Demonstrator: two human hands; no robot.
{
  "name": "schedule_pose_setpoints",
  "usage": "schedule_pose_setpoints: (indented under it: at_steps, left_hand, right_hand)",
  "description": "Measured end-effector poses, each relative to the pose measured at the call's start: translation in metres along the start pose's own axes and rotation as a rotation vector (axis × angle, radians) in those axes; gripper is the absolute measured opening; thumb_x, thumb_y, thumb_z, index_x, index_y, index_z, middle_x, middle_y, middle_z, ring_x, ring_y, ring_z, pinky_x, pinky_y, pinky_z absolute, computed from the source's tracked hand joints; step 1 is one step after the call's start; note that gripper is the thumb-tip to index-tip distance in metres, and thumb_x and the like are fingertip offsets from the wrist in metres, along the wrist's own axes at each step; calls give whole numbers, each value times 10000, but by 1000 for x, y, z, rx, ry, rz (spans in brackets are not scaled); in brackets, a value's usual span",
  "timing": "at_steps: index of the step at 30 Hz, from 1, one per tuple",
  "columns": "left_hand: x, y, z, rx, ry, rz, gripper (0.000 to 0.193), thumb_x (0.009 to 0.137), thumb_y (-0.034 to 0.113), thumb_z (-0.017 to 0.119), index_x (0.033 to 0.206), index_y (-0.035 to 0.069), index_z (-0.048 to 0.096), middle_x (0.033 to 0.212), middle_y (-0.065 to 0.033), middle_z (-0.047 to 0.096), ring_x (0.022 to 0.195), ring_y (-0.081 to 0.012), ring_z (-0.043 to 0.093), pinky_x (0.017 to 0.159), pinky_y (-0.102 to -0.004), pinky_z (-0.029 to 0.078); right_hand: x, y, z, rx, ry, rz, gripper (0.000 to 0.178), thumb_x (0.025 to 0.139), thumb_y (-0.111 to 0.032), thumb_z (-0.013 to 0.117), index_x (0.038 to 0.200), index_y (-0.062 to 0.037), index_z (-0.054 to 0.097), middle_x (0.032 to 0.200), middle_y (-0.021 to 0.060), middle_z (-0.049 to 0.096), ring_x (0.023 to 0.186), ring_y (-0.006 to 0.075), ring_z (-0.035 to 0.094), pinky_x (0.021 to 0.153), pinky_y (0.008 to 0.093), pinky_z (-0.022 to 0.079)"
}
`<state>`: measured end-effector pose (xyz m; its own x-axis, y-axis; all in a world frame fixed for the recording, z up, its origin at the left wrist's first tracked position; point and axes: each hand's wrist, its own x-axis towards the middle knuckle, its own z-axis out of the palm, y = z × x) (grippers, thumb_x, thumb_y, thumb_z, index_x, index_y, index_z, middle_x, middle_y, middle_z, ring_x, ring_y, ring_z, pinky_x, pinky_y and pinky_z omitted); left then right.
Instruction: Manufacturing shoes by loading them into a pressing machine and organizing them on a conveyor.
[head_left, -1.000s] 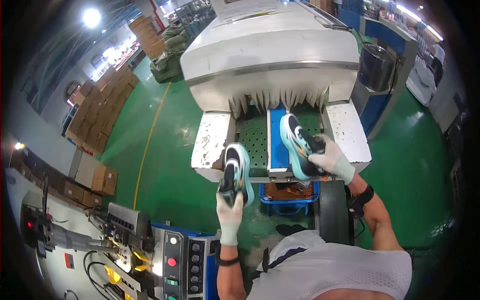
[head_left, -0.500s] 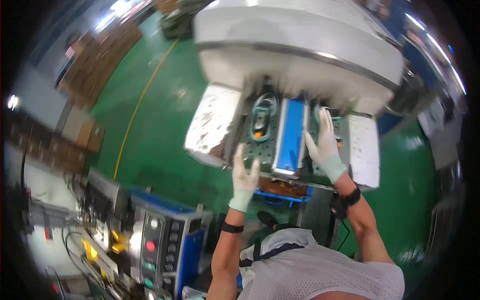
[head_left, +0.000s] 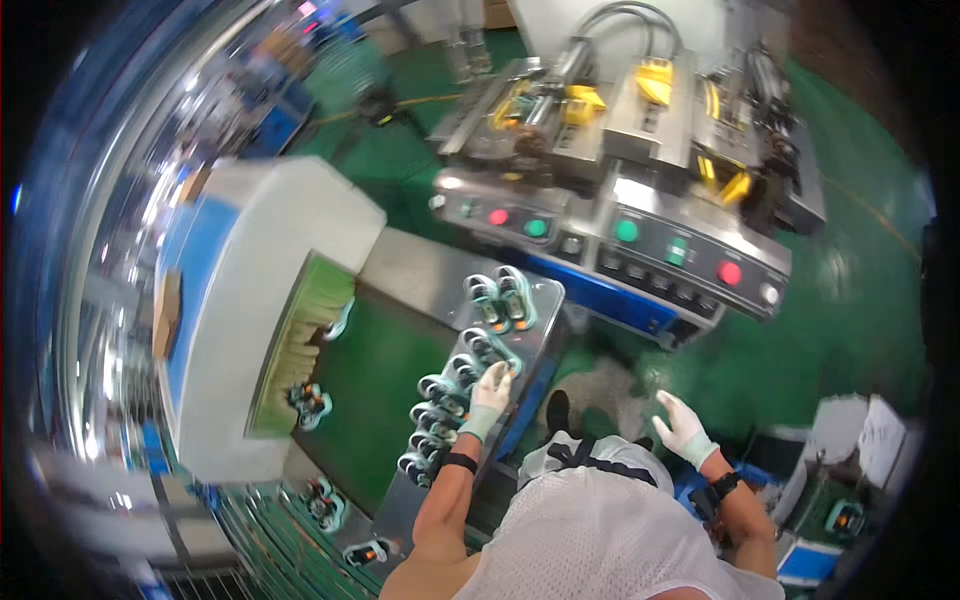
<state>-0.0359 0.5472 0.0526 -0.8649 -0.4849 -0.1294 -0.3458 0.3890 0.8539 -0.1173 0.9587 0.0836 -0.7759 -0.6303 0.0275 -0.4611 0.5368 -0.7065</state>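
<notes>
My left hand [head_left: 488, 396], in a pale glove, is at the near end of a shoe [head_left: 482, 346] with a pale teal sole and dark upper. Its fingers look closed on the shoe's edge, slightly blurred. This shoe is on a metal ledge [head_left: 541, 328] beside a green conveyor belt. Two shoes [head_left: 500, 300] stand side by side beyond it, and several more [head_left: 436, 392] line the ledge towards me. Out to the right, my gloved right hand [head_left: 684, 430] hangs in the air with fingers apart and nothing in them.
A white machine housing [head_left: 235, 400] with a curtained opening spans the green belt [head_left: 385, 370], where more shoes lie. Ahead stands a steel press machine [head_left: 640, 240] with coloured buttons. At lower right is a station with a shoe [head_left: 845, 518]. Roller rails [head_left: 265, 530] run at lower left.
My view has turned from the white machine with the blue strip to the belt and ledge. My left hand has come to a shoe; my right hand has left the machine.
</notes>
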Motion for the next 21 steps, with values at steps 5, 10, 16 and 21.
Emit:
schedule_pose_setpoints:
  at_steps: [5, 10, 16, 21]
  left_hand:
    - [-26, -130, -126, -3, 555, -232, 332, 928, 197, 574, 1187, -10, 594, 1065, -186, 679, 974, -269, 665, 856, -349, 514]
    - [-35, -216, -232, -13, 886, -333, 379, 919, 130, 594, 1258, -26, 530, 1123, -165, 640, 1001, -227, 631, 896, -324, 496]
    - [-68, -344, -377, 123, 1245, -622, 674, 873, 180, 659, 1389, -102, 329, 1377, -271, 416, 1270, -358, 444, 1053, -394, 379]
    - [-27, -387, -460, 302, 1195, -646, 802, 817, 286, 710, 1442, -14, 308, 1379, -309, 386, 1291, -436, 384, 1070, -455, 350]
  right_hand:
    - [77, -6, 94, 218, 20, 248, 438, 900, -205, 630, 1250, 30, 509, 1166, 197, 617, 1081, 312, 616, 921, 380, 501]
    - [162, -10, 163, 1211, -27, 1006, 398, 925, -231, 603, 1242, -10, 507, 1060, 145, 630, 965, 300, 645, 807, 423, 546]
    - [239, -139, 149, 563, -314, 515, 329, 955, -174, 550, 1227, 11, 534, 1114, 111, 626, 946, 186, 635, 804, 325, 531]
    - [217, -143, 120, 257, -275, 567, 270, 931, -115, 564, 1157, 32, 579, 945, 63, 649, 854, 122, 617, 765, 263, 508]
